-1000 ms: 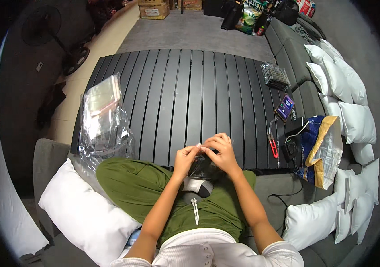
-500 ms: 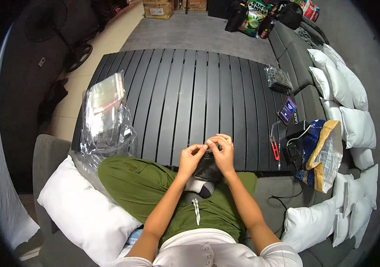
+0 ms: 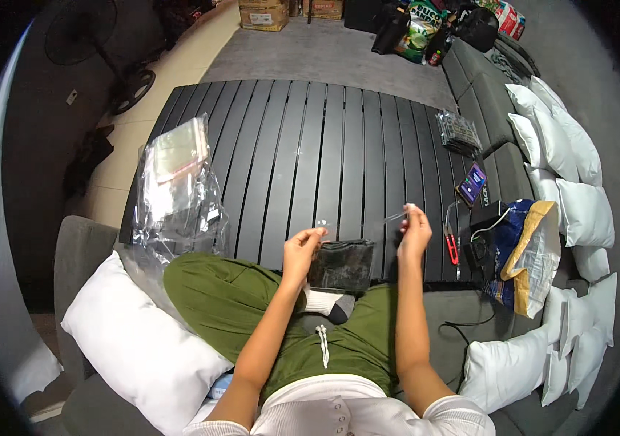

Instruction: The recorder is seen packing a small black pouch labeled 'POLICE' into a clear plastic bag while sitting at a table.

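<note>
A dark folded item in a clear plastic bag point(image 3: 344, 266) lies over my lap at the table's near edge, above a white and dark sock point(image 3: 324, 305). My left hand point(image 3: 303, 254) is closed at the bag's upper left, thumb and finger pinching its clear film; a small shiny bit shows above the fingertips. Off to the right and raised over the table, my right hand point(image 3: 415, 231) pinches a thin clear plastic strip point(image 3: 395, 216). The strip trails left from the fingers, and whether it still touches the bag I cannot tell.
The black slatted table point(image 3: 295, 160) bears a large clear bag of plastic sleeves point(image 3: 175, 182) at left. To the right are a stack of dark packets point(image 3: 458, 132), a phone point(image 3: 472, 183), a red cutter point(image 3: 452, 247) and a blue and yellow sack point(image 3: 517, 254). White pillows point(image 3: 143, 349) flank me.
My hands, together above the packet before, are now apart. The right hand has moved right with the clear strip, and the left slightly down and left. The dark packet shows more fully.
</note>
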The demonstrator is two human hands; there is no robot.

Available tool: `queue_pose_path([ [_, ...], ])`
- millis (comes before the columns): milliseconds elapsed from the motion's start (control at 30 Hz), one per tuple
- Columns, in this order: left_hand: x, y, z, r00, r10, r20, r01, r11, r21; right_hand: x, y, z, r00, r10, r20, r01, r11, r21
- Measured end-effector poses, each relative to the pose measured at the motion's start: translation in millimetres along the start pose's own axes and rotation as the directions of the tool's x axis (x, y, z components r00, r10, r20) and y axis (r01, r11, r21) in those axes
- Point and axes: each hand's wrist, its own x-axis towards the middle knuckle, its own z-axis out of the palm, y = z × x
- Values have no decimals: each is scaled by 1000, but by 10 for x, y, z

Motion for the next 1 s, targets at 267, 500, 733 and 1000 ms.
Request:
queue_pose_path([
  [267, 192, 3, -77, 993, -103, -61, 105, 994, 19, 555, -171, -1100, 990, -23, -136, 81, 897, 435],
  [500, 288, 47, -159, 992, -112, -65, 115, 992, 43, 407, -367, -1189, 972, -161, -171, 177, 980, 86],
  [733, 308, -110, -203, 996, -15, 92, 12, 999, 39, 37, -203, -1495, 771, -630, 90, 337, 285, -898],
  [1000, 165, 38, -109, 971, 39, 236, -44, 999, 16, -372, -136, -837, 918, -212, 335, 341, 853, -395],
])
